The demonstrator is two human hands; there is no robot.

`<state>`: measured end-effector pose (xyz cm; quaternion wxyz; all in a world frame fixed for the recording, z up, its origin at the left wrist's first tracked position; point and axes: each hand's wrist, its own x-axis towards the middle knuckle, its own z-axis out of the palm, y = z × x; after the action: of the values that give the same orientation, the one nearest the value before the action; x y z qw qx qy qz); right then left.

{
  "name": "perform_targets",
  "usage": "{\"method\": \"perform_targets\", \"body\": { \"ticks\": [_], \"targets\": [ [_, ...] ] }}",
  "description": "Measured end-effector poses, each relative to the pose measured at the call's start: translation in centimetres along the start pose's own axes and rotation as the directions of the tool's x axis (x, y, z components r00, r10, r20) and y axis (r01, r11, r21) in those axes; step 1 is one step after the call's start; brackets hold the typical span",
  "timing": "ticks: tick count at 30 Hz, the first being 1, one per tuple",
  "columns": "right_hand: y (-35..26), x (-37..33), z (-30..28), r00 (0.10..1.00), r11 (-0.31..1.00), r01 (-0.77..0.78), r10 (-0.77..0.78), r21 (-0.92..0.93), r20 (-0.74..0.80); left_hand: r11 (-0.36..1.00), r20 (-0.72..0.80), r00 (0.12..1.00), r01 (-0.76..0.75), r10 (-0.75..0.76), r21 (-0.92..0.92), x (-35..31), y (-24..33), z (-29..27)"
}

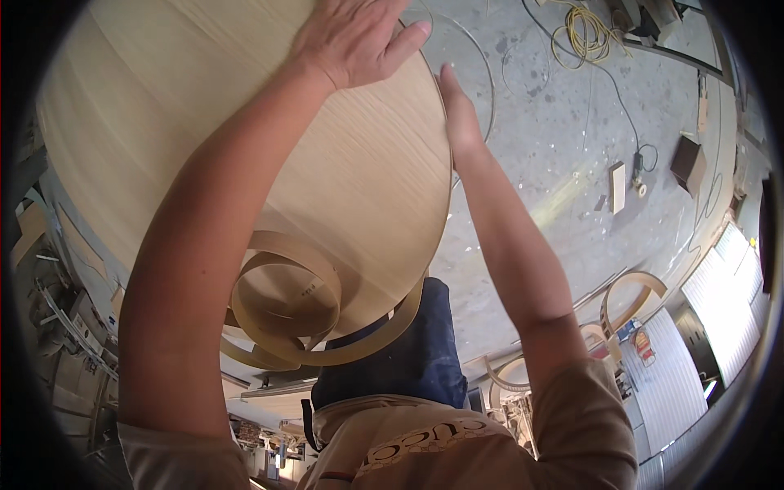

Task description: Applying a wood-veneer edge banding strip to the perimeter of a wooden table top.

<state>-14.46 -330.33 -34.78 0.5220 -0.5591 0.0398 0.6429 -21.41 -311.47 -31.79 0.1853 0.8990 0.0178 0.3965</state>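
A large round wooden panel [351, 155] with pale grain fills the upper left of the head view. Flat on its top near the far right edge lies my left hand [355, 41], thumb spread from the fingers; the fingertips run out of the picture. My right hand [460, 106] is against the panel's curved right edge, one digit stretched along it and the other fingers hidden. A loosely coiled tan strip of edge banding [286, 245] sits on the near part of the panel. From the coil, the strip loops over the near rim, in front of my legs.
On the grey concrete floor [539, 147] lie a coiled yellow cable [584, 37], a corded power tool [639, 175], a pale block [617, 188] and a dark brown box [688, 163]. Another curled strip [629, 290] stands at lower right, near a corrugated sheet [665, 367].
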Motion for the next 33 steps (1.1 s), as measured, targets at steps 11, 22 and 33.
{"method": "perform_targets", "body": {
  "ticks": [11,22,33],
  "targets": [
    [11.0,-9.4,-1.2,0.992,0.896,0.045,0.012,0.442,-0.124,0.967,0.354,0.910,0.148,-0.216,0.209,0.1,1.6,-1.9],
    [25.1,-12.5,-3.5,0.981,0.784,0.040,0.087,0.619,-0.174,0.976,0.319,0.928,0.149,-0.193,0.156,-0.2,1.5,-1.8],
    [16.0,-11.5,-1.4,0.991,0.869,0.065,0.002,0.490,-0.134,0.964,0.323,0.914,0.199,-0.247,0.174,0.2,1.8,-1.4]
  ]
}}
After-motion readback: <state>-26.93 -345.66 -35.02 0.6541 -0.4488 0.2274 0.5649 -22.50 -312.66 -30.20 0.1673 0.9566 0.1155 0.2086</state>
